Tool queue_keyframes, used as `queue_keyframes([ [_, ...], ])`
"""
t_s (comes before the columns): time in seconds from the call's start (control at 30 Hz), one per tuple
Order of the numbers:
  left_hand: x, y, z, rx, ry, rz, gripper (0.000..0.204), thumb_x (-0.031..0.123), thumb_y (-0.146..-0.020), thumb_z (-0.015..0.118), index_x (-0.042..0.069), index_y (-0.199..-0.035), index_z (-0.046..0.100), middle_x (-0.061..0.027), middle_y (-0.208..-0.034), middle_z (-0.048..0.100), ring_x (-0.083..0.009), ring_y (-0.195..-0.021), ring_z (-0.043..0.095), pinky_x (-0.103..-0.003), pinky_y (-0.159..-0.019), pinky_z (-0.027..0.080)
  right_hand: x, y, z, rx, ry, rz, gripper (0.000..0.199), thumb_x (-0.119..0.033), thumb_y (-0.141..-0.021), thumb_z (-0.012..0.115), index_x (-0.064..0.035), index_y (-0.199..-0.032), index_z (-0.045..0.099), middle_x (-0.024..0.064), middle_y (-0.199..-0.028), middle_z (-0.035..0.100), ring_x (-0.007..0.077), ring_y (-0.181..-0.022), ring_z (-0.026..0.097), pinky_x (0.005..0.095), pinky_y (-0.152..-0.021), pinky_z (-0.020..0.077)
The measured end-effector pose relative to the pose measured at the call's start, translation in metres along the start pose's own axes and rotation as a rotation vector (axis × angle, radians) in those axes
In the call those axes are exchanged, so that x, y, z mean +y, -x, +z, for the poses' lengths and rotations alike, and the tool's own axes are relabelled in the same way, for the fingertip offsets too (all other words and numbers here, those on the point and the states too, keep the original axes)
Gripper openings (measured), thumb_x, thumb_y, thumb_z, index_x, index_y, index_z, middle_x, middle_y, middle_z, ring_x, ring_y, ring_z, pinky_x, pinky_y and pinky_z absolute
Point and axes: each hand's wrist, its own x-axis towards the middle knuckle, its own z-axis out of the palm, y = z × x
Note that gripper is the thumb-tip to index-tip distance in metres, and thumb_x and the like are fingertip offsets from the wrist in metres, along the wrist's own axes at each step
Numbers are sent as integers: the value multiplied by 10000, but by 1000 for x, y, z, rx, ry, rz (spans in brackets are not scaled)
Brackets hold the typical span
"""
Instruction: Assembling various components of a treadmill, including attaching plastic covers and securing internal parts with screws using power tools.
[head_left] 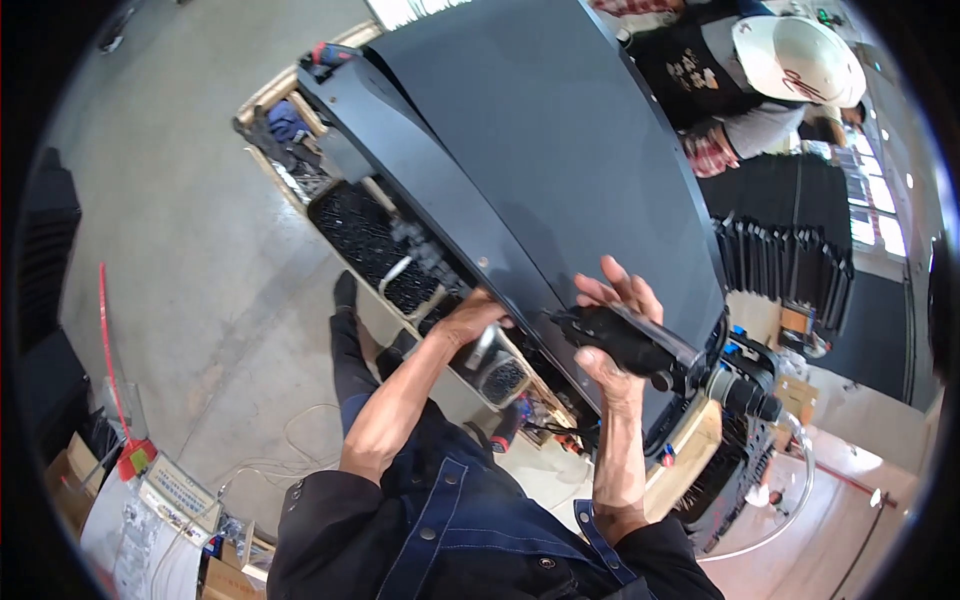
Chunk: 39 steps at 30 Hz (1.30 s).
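Observation:
A black air screwdriver (625,340) lies in my right hand (625,375), between the thumb and the raised, spread fingers. Its nose points left, toward the seam of a large dark grey metal panel (530,120), and a clear hose (808,470) runs from its rear end. My left hand (475,317) is at the long near edge of the panel, beside the screw bins. Its fingers are partly hidden there, so what they hold, if anything, does not show. Close below it sits a small bin of dark screws (502,380).
A long bin of black screws (355,235) lines the panel's left side. A red and black tool (330,55) rests at the far corner; another (508,425) hangs near my waist. Across the panel stands a person in a white cap (800,60). Stacked dark panels (785,250) stand at right.

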Motion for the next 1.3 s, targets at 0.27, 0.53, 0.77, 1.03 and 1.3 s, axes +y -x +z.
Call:
queue_keyframes([
  [0.27,-10,17,-14,191,-631,145,165,169,-986,590,21,-1024,652,-130,-929,674,-286,-757,670,-388,-633,536,-9,4,39,567,163,-14,664,-14,-739,829,-30,-1308,488,133,-1109,648,241,-969,670,415,-939,534],
  [0.53,53,51,-149,446,-1342,305,230,152,-890,670,55,-1098,667,-193,-1039,661,-419,-949,661,-515,-782,542,-22,1,65,696,177,-4,605,112,-722,747,-18,-1270,524,71,-957,653,205,-966,645,386,-969,510],
  [0.77,107,18,-178,381,-1381,470,266,192,-908,679,43,-1127,658,-161,-1032,685,-381,-916,664,-465,-793,531,-61,-9,48,751,52,-90,584,-85,-826,731,-23,-1334,450,79,-938,613,232,-937,616,476,-978,505],
  [1.03,188,28,-106,254,650,106,809,607,-943,567,1,-1456,409,-167,-1542,372,-337,-1432,345,-521,-1234,198,-85,121,22,988,-83,-30,498,-295,-927,717,-89,-1281,435,92,-943,577,235,-946,591,449,-929,502],
  [1.3,187,16,-90,309,668,138,667,417,-879,712,27,-1386,524,-189,-1464,488,-382,-1407,388,-588,-1182,305,-49,374,-33,1937,181,197,269,-216,-890,770,-52,-988,580,59,-848,626,192,-759,666,339,-732,555],
])
